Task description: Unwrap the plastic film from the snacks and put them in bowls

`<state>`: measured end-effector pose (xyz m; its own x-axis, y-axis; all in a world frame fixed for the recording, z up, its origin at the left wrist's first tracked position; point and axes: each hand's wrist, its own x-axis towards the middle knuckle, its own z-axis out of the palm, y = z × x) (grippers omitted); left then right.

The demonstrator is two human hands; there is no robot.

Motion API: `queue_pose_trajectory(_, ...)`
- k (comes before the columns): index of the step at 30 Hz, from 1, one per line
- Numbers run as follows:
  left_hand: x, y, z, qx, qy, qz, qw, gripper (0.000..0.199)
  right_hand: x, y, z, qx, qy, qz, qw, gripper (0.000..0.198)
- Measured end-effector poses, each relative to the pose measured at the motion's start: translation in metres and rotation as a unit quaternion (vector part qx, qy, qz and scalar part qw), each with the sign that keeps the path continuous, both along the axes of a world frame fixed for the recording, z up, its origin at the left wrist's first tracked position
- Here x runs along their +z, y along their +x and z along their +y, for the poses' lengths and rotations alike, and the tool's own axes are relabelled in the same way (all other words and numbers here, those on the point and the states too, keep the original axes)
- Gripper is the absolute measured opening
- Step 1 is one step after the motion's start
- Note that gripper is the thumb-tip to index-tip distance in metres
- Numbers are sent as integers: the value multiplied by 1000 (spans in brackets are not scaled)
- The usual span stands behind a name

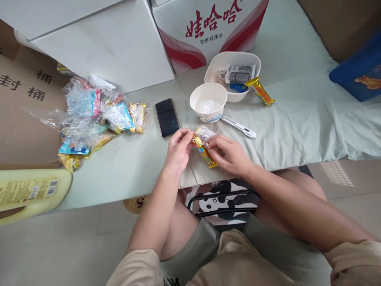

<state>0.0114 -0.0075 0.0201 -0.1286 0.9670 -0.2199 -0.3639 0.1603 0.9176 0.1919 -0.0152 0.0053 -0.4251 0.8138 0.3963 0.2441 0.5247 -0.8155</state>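
Note:
A yellow snack packet with colourful print lies slanted between my two hands, just above the cloth. My left hand pinches its upper left end between thumb and fingers. My right hand is closed at the packet's right side, fingers bent against a bit of clear plastic wrap; what exactly those fingertips grip is hidden. Beyond the hands stands a white paper bowl with clear plastic in it. A white utility knife rests to the right of that bowl.
A black phone lies left of the bowl. Behind are a squarish white bowl with packets and another yellow packet beside it. Crumpled wrappers heap at left. White cartons bound the back; a yellow jug stands front left.

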Motion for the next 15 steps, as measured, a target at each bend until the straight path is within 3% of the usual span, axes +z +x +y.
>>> queue_pose_trajectory(5, -9, 4, -6, -90, 31, 108, 990, 27, 0, -1, 2, -33, -75, 5, 997, 8)
queue_pose_trajectory(9, -11, 8, -9, -143, 30, 107, 983, 28, -2, 1, 2, -102, -115, 26, 988, 22)
queue_pose_trajectory(12, -10, 9, -7, -126, 23, 78, 989, 32, -1, 2, 0, -111, -164, 68, 978, 29)
queue_pose_trajectory(15, -7, 8, -4, -52, 21, 34, 998, 37, 1, 3, -1, -69, -187, 103, 975, 23)
